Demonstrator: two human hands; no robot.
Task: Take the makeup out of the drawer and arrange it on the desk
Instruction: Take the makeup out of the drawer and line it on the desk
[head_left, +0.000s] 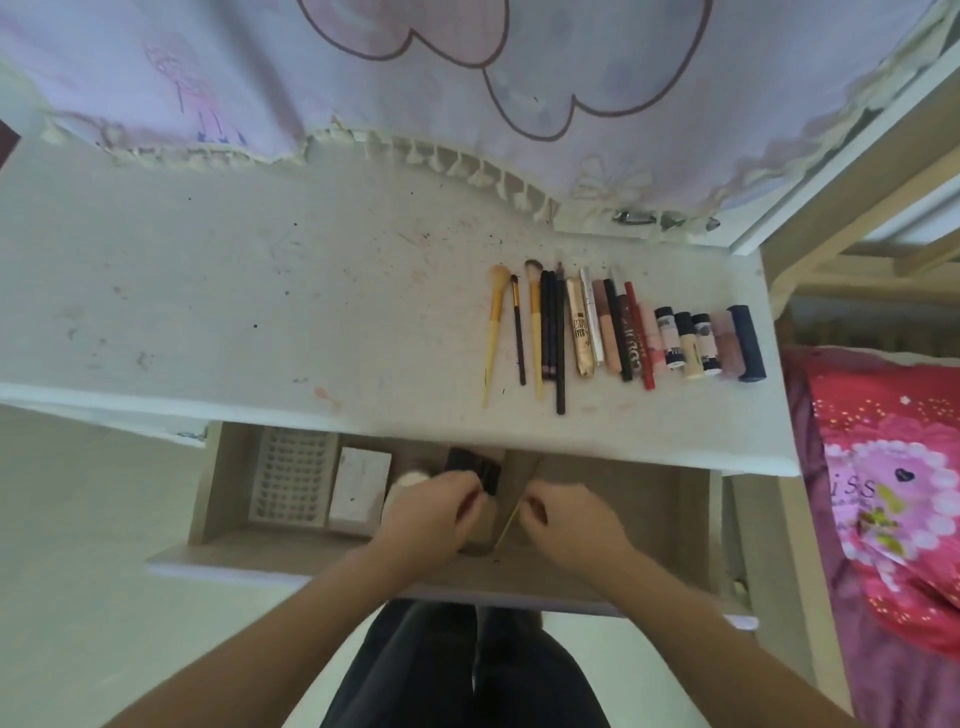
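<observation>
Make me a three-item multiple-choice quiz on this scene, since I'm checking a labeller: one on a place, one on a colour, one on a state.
1. Where does the makeup row lie?
A. desk's right part
B. desk's left part
C. on the floor

2. What colour is the box ending the row on the right?
A. yellow
B. dark blue
C. green

3. How is the drawer?
A. shut
B. removed
C. pulled open

Answers: 1 A, it lies near the desk's right end; 2 B, it looks navy; 3 C, both hands, left hand and right hand, reach inside.

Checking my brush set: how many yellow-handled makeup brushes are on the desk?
2. One yellow-handled brush lies at the row's left end; the second yellow-handled brush lies two places right, past a dark-handled brush. More may remain in the drawer.
</observation>
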